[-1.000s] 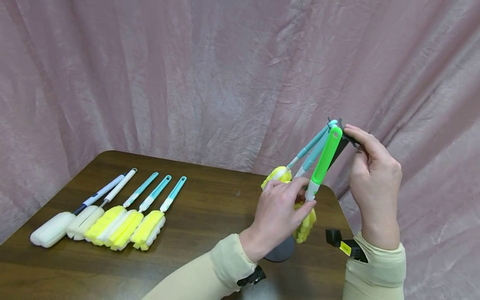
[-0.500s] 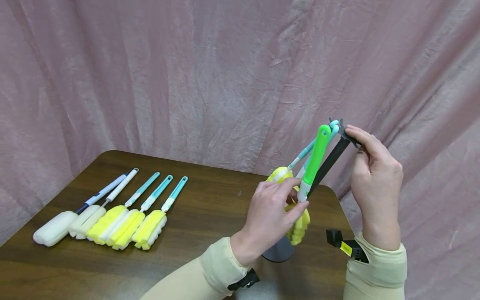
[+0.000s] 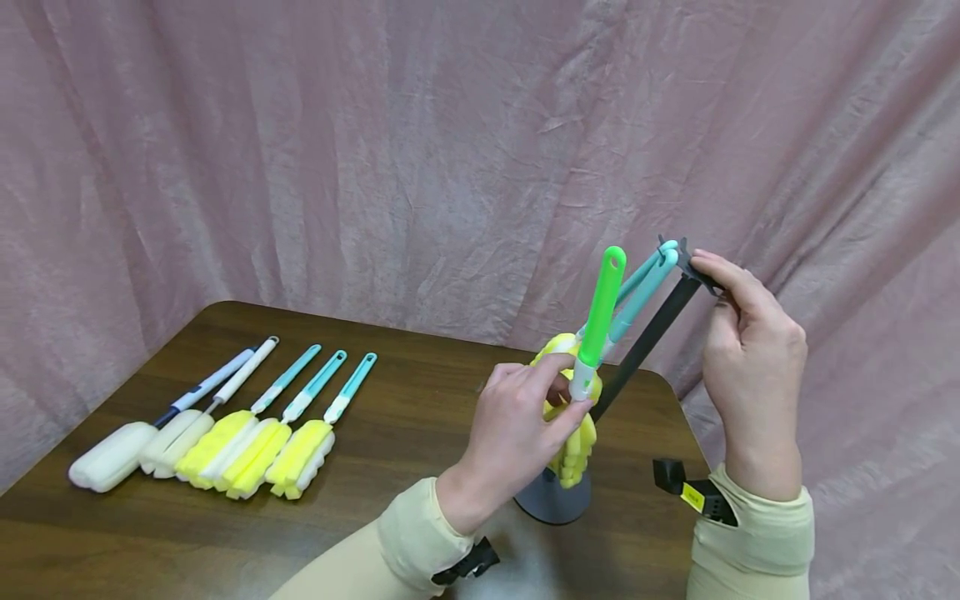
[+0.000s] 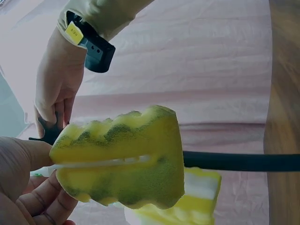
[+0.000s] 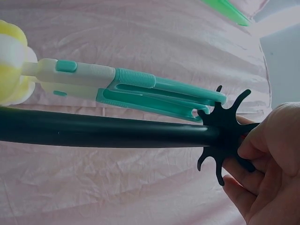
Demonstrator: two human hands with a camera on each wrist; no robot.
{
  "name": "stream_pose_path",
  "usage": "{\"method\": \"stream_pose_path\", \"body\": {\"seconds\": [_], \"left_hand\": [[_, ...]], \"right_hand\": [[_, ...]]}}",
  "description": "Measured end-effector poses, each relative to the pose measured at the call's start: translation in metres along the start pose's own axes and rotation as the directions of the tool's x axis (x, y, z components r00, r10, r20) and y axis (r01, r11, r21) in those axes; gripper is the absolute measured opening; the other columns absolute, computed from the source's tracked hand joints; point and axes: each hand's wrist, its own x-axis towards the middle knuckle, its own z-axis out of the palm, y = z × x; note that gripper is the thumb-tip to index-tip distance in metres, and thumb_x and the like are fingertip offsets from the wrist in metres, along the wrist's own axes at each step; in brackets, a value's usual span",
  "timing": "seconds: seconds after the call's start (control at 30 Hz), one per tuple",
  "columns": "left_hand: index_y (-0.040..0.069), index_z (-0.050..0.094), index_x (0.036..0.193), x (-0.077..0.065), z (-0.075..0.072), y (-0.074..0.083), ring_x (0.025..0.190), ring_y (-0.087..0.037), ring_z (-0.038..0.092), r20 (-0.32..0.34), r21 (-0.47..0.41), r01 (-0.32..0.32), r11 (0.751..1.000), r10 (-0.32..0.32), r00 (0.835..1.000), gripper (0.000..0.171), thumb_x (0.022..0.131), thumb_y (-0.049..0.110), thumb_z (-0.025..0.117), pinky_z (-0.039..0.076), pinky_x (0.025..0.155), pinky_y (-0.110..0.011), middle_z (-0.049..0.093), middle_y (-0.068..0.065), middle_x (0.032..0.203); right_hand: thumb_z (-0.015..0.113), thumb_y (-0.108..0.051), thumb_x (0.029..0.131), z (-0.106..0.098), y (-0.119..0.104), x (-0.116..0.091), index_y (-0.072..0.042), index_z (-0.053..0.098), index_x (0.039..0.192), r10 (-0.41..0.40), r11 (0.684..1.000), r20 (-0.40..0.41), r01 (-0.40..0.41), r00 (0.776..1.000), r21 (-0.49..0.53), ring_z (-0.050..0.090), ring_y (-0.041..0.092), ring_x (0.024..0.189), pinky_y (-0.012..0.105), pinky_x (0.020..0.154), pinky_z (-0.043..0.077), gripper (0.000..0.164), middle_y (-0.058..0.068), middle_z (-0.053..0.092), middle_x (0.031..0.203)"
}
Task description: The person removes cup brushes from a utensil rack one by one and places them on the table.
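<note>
The brown table carries five brushes and a stand.

Plastic, foam, velvet and wood

Toward three o'clock, the green brush handle looks smooth plastic, the stand matt black. Eight o'clock: sponge heads of matt foam. Twelve: creased, velvety curtain. Six: glossy wood-grain table.

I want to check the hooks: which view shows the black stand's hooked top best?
Right wrist view: the hooked top appears large and mostly uncovered. Head shows it small, partly behind the right hand; left wrist, only a dark part.
</note>
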Motion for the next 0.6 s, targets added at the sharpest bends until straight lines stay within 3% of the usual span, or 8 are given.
{"method": "stream_pose_path", "body": {"seconds": [0.37,0.6], "left_hand": [[0.015,0.061,0.115,-0.005,-0.014,-0.011,0.073,-0.003,0.058,0.007,0.020,0.016,1.000,-0.016,1.000,0.038,0.084,0.026,0.079,0.040,0.084,-0.028,0.065,0.012,0.081],[0.015,0.061,0.118,-0.009,-0.021,-0.020,0.075,-0.002,0.058,0.027,0.043,0.046,0.998,-0.047,0.999,0.039,0.085,0.027,0.078,0.041,0.085,-0.029,0.065,0.012,0.083]], "right_hand": [[0.042,0.003,0.097,-0.002,-0.005,0.000,-0.019,0.074,0.121,-0.004,1.000,-0.008,0.004,1.000,0.018,0.058,-0.002,0.117,0.015,0.091,0.040,0.046,-0.010,0.069,0.119],[0.041,0.002,0.097,-0.002,-0.006,0.000,-0.019,0.074,0.121,-0.003,1.000,-0.009,0.003,1.000,0.020,0.059,-0.003,0.115,0.013,0.086,0.038,0.046,-0.011,0.069,0.120]]}}
